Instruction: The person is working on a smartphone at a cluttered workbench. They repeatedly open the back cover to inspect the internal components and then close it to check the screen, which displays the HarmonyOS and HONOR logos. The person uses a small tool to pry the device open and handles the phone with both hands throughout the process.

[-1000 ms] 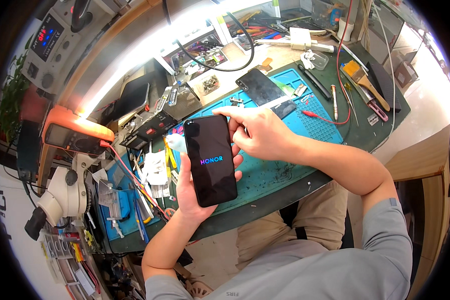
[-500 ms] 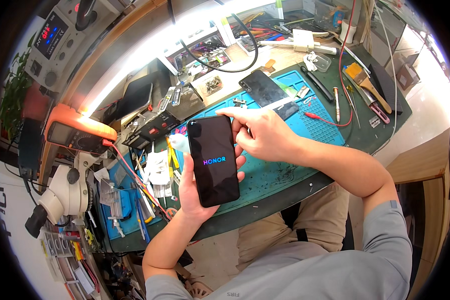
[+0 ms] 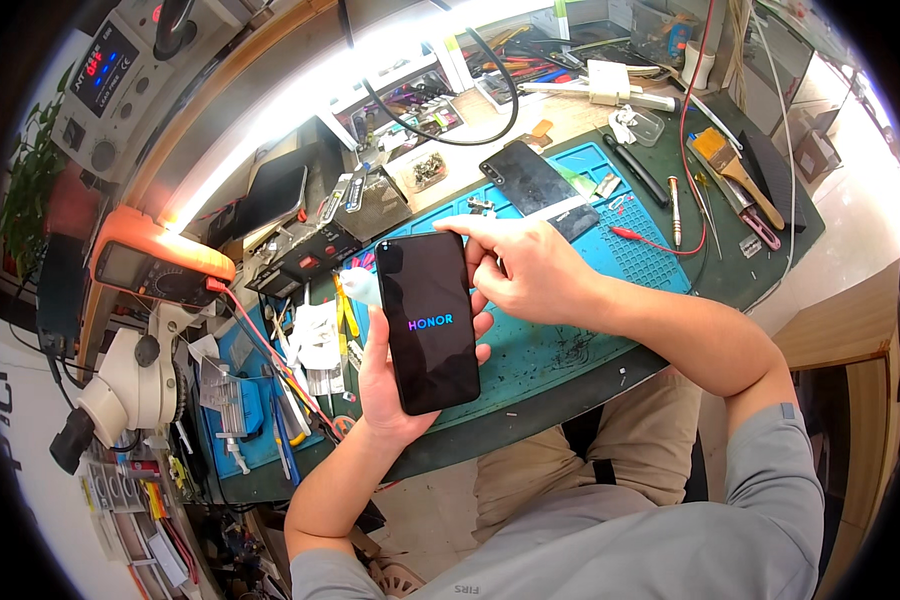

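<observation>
While the left hand (image 3: 382, 398) grips a black smartphone (image 3: 428, 325), the right hand (image 3: 525, 268) curls at its top corner. Whether those fingers (image 3: 478, 230) pinch it, I cannot tell.

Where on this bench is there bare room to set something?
The widest free patch is the blue mat right of the held phone and below the right hand, bounded in front by the bench's dark green edge. Crowding: papers, tools and the orange multimeter on the left; the brush and screwdriver at far right.
</observation>
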The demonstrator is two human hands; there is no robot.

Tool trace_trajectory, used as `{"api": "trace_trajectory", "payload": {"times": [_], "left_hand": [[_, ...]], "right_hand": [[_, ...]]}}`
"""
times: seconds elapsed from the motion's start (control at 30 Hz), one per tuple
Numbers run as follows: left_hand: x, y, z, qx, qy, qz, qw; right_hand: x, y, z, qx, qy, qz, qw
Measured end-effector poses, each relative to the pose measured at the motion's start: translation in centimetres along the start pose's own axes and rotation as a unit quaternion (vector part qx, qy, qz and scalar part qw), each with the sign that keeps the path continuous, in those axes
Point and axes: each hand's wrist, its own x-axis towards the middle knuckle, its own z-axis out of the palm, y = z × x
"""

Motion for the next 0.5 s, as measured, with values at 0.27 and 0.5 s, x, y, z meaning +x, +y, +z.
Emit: {"api": "trace_trajectory", "payload": {"times": [0.27,0.5], "left_hand": [[-0.04,0.02,-0.01,0.002,0.002,-0.001,1.000],[0.00,0.00,0.01,0.000,0.000,-0.001,1.000]], "right_hand": [[-0.01,0.14,0.06,-0.004,0.003,-0.003,1.000],[0.02,0.02,0.01,-0.008,0.002,0.006,1.000]]}}
